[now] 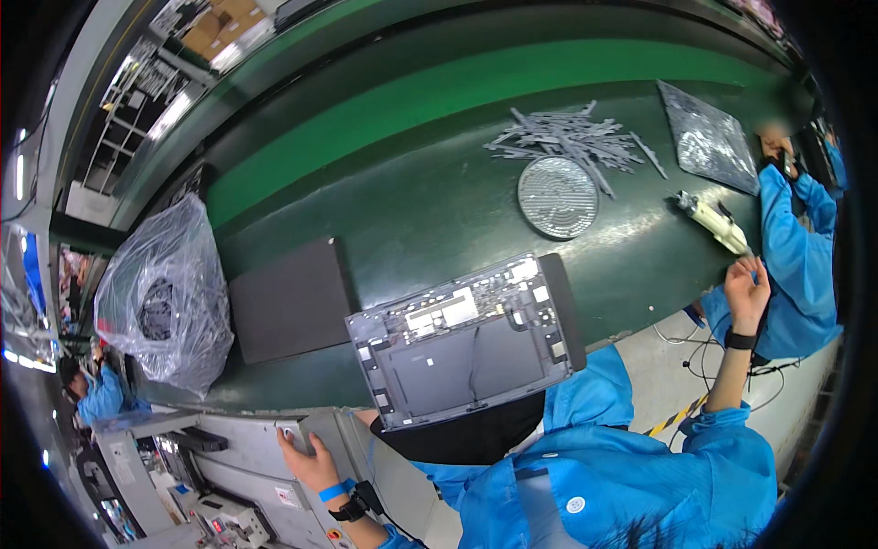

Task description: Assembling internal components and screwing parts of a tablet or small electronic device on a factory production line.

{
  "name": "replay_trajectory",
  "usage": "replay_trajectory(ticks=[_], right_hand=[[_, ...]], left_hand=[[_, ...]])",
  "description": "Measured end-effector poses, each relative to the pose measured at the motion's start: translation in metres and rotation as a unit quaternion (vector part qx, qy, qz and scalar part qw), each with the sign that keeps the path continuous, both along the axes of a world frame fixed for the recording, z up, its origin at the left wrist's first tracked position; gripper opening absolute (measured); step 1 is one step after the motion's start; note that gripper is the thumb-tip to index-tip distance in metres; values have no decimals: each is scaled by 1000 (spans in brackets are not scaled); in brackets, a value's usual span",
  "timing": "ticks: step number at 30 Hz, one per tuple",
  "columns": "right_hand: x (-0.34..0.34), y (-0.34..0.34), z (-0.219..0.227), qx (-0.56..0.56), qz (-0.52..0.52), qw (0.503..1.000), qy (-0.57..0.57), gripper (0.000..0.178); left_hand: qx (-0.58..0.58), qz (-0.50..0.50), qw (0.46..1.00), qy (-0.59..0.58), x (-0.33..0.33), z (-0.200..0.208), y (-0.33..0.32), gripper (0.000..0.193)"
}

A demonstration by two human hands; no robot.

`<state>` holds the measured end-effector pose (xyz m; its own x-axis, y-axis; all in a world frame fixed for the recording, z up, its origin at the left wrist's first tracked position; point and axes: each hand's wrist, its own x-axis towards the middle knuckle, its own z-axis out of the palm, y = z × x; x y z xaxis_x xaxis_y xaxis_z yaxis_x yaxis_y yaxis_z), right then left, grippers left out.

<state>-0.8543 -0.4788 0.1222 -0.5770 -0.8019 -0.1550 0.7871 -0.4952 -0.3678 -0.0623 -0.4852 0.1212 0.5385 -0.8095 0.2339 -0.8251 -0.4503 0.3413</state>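
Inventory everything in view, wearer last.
laptop base: 1, grey, bench's near edge
flat panels: 2, dark, laptop base's left and right
plastic bag: 1, clear, bench's left
ridged disc: 1, silver, beyond laptop base
strips: pile, grey, behind disc
wrapped slab: 1, silvery, upper right
electric screwdriver: 1, cream, below slab
workbench: 1, green, centre
cabinet: 1, grey, lower left
cardboard boxes: several, brown, top left
co-workers: 2, blue-clothed, left and right
jacket: 1, blue, bottom
left hand: 1, blue-banded, at cabinet
right hand: 1, black-banded, by screwdriver
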Motion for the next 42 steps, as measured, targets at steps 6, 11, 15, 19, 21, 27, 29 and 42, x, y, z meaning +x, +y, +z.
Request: replay_trajectory(ticks=[6,11,15,19,21,27,29,42], right_hand=[[24,5,45,101,-100,908,393,33],[59,-65,91,40,-256,828,497,37],[101,-136,92,13,-286,785,549,52],[118,-177,89,41,-194,777,597,52],[122,-184,80,49,-130,797,588,51],[147,-213,83,139,-103,806,566,66],[135,-217,75,129,-75,813,563,78],[259,-200,127,-49,35,868,493,92]], left_hand=[[-57,-13,995,79,-18,20,-4,52],[-117,-177,947,240,-92,43,-31,45],[-86,-332,879,330,-159,47,-78,51],[-25,-334,889,313,-167,56,-81,59],[-48,-378,886,263,-165,53,-85,52],[-10,-347,840,417,-136,48,-92,50],[-45,-364,849,380,-129,39,-100,48],[-119,-273,876,381,-142,27,-106,34]])
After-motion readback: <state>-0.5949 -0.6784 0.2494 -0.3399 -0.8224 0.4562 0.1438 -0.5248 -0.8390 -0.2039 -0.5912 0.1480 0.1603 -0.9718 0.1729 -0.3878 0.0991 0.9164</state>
